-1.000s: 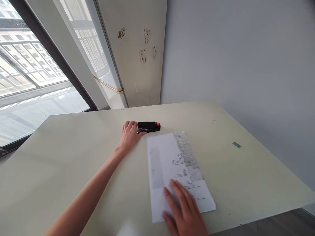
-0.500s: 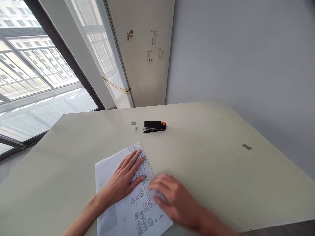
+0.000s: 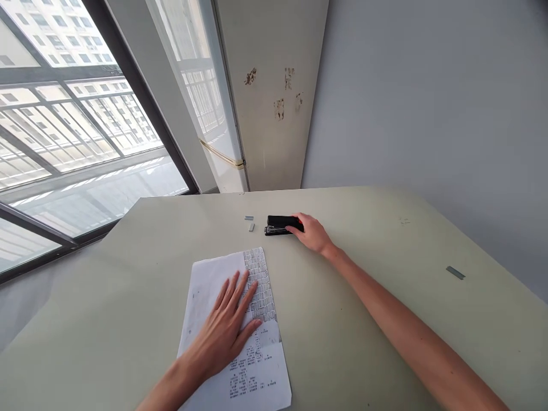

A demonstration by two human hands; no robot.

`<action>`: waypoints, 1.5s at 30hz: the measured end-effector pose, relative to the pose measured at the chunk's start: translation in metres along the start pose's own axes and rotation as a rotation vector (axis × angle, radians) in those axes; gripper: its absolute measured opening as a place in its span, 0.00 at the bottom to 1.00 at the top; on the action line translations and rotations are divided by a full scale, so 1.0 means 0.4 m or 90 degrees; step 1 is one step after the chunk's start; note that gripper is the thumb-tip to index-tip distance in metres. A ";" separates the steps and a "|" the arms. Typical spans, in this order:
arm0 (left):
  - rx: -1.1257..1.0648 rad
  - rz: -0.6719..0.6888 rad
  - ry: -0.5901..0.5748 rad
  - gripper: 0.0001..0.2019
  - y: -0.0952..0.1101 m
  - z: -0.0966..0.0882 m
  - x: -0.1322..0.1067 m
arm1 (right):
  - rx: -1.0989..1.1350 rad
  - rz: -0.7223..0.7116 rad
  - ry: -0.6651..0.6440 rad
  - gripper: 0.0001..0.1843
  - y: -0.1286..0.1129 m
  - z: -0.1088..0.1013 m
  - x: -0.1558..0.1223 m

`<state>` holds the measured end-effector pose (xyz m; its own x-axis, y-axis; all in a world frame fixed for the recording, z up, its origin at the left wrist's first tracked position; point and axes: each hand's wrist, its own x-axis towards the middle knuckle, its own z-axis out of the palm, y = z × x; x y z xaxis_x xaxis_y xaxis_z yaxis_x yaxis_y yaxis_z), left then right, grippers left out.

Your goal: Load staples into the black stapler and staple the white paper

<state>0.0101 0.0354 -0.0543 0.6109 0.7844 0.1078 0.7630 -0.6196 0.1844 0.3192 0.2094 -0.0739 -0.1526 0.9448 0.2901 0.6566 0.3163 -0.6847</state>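
Observation:
A printed sheet of paper lies on the pale green table in front of me. My left hand rests flat on it, fingers spread. Farther back lies a black stapler with an orange end. My right hand reaches out to it and its fingers close on the stapler's right end, hiding the orange tip. Two small strips of staples lie just left of the stapler.
Another strip of staples lies on the table at the right. A grey wall stands behind the table, with a stained pillar and a large window to the left. The table's left corner is near the window.
My left hand left the stapler and now presses the paper, which slid left toward me. My right hand left the paper and reached forward to the stapler.

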 end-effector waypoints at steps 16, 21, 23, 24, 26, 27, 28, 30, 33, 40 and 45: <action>-0.102 0.025 0.036 0.21 -0.009 -0.034 0.163 | 0.138 0.044 -0.072 0.19 0.019 -0.137 -0.310; -0.160 0.067 0.084 0.15 0.065 0.008 0.274 | 0.182 0.008 -0.140 0.25 0.001 -0.159 -0.335; -0.170 0.071 0.089 0.10 0.069 0.019 0.302 | 0.215 0.036 -0.133 0.29 -0.003 -0.163 -0.332; -0.172 0.069 0.092 0.09 0.067 0.022 0.310 | 0.229 0.061 -0.125 0.29 -0.004 -0.164 -0.330; -0.173 0.064 0.094 0.09 0.060 0.023 0.317 | 0.241 0.096 -0.113 0.27 -0.005 -0.163 -0.329; -0.174 0.064 0.092 0.09 0.057 0.022 0.317 | 0.240 0.099 -0.113 0.26 -0.004 -0.162 -0.330; -0.176 0.066 0.091 0.10 0.054 0.021 0.316 | 0.233 0.095 -0.114 0.26 -0.004 -0.162 -0.330; -0.180 0.070 0.087 0.09 0.051 0.018 0.313 | 0.215 0.081 -0.112 0.25 -0.004 -0.162 -0.331; -0.182 0.073 0.082 0.09 0.047 0.012 0.309 | 0.195 0.076 -0.101 0.25 -0.006 -0.162 -0.332; -0.166 0.087 0.071 0.11 0.002 -0.017 0.276 | 0.195 0.075 -0.097 0.23 0.000 -0.157 -0.335; -0.182 0.084 0.048 0.12 -0.042 -0.036 0.238 | 0.150 0.066 -0.153 0.19 -0.001 -0.163 -0.336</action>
<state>0.0525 0.1210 -0.0330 0.6753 0.7043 0.2189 0.5815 -0.6910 0.4294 0.3878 0.0766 -0.0691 -0.2815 0.9574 0.0642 0.4938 0.2019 -0.8458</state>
